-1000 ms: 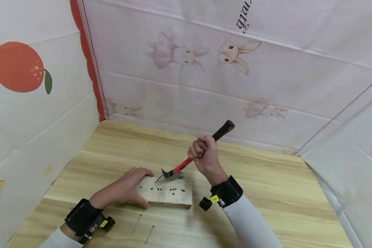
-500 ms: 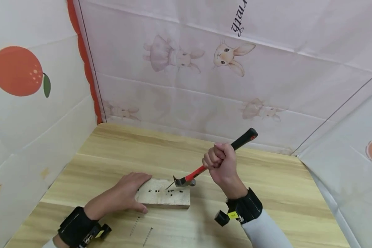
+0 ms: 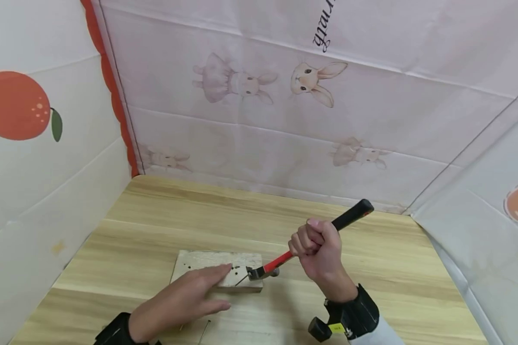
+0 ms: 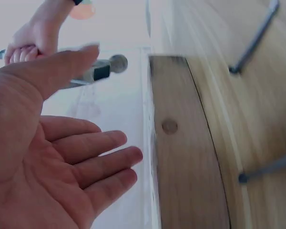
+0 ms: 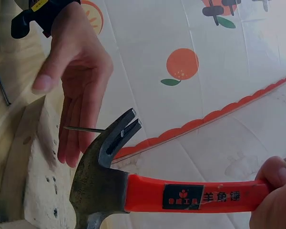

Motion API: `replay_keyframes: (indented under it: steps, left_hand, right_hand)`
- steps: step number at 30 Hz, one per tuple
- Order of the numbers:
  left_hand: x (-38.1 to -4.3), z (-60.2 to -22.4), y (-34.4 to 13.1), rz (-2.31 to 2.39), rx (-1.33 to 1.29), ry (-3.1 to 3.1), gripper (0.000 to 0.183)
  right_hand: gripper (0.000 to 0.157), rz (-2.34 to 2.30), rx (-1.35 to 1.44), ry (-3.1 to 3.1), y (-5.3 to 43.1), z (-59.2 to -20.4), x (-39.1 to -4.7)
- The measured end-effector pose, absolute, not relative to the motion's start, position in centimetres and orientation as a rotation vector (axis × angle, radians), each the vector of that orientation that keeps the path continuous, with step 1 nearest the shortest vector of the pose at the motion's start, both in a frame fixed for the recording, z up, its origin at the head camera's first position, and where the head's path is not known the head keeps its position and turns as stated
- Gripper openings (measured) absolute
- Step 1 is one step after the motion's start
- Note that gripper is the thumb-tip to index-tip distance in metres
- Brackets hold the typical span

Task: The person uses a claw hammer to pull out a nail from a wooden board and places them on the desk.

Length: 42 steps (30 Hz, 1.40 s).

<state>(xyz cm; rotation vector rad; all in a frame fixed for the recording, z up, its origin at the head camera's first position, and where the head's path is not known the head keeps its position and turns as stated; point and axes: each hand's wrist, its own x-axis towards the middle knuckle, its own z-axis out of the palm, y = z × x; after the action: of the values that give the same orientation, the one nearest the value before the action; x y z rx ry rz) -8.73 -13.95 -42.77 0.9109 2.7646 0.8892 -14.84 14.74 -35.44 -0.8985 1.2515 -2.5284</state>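
My right hand [image 3: 319, 251] grips a claw hammer [image 3: 280, 261] by its red and black handle. A nail [image 5: 83, 129] is caught in the slot of the hammer's claw, its shank sticking out over the wooden board [image 3: 194, 258]. Several small dark holes mark the board's top. My left hand [image 3: 190, 297] hovers by the board's front edge with fingers straight and thumb apart. In the left wrist view, its palm [image 4: 52, 176] holds nothing. From the right wrist view, the left fingers appear just beyond the nail's free end.
A loose nail [image 3: 205, 331] lies on the wood-grain table [image 3: 155, 211] in front of the board. The left wrist view shows two nails there, one of them this nail [image 4: 254, 40]. A printed fabric wall [image 3: 250, 153] closes off the back.
The hammer, with the nail in its claw, has moved right and nearer to me. My left hand has come off the board's left end and shifted right, toward the nail.
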Motion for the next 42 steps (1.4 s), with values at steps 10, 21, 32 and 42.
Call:
replay_keyframes:
  steps: [10, 21, 32, 42]
  left_hand:
    - [-7.7, -43.4, -12.2, 1.106, 1.208, 2.735, 0.027]
    - [-7.6, -44.0, -11.2, 1.217, 1.224, 2.867, 0.010]
    - [-7.5, -44.1, -10.5, 1.355, 1.276, 2.905, 0.012]
    - [-7.0, -43.1, -11.4, 1.342, 1.199, 2.944, 0.011]
  right_hand:
    - [0.038, -2.504, -0.998, 1.246, 15.2, -35.7, -13.4]
    - [0.039, -2.504, -1.014, 1.231, 15.3, -35.9, -12.8]
    - [0.040, -2.496, -1.018, 1.242, 15.3, -36.3, -12.2]
    - [0.040, -2.495, -1.080, 1.298, 16.0, -36.6, -12.3]
